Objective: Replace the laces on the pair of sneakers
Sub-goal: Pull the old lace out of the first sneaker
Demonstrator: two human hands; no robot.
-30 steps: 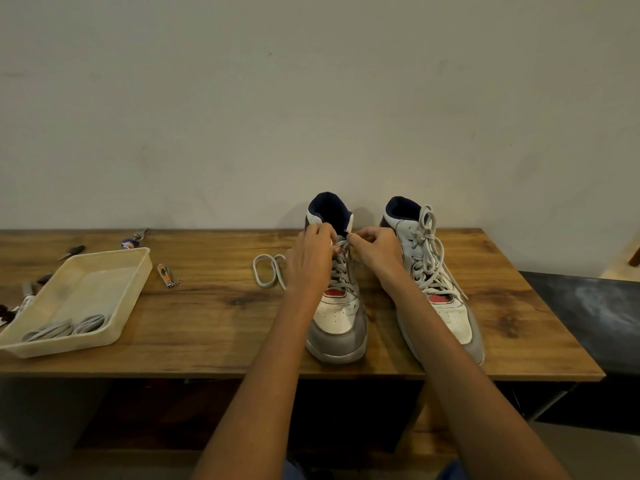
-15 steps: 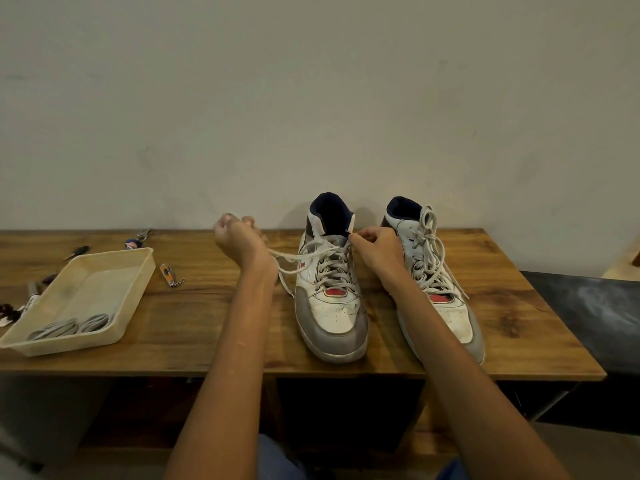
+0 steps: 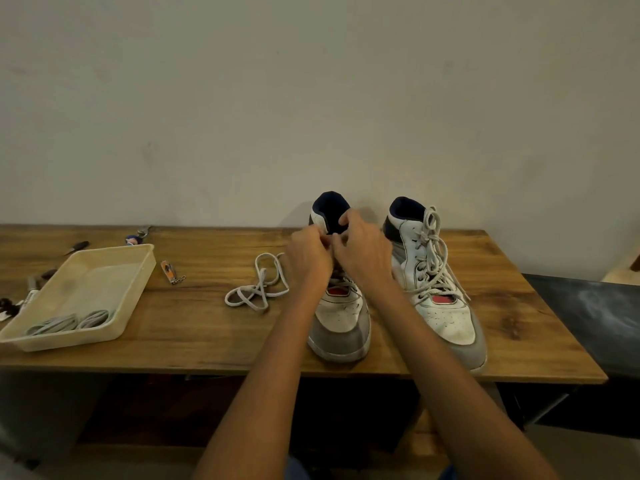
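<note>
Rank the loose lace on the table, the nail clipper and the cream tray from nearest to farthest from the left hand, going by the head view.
From the left hand:
1. Loose lace, just to its left on the table.
2. Nail clipper, further left, beside the tray.
3. Cream tray, at the table's far left.

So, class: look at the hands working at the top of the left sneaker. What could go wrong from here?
1. The loose white lace trailing on the wooden table could knot as both hands, left hand and right hand, pull more out.
2. The white-and-grey left sneaker sits at the table's front edge; a hard tug might drag it off.
</note>
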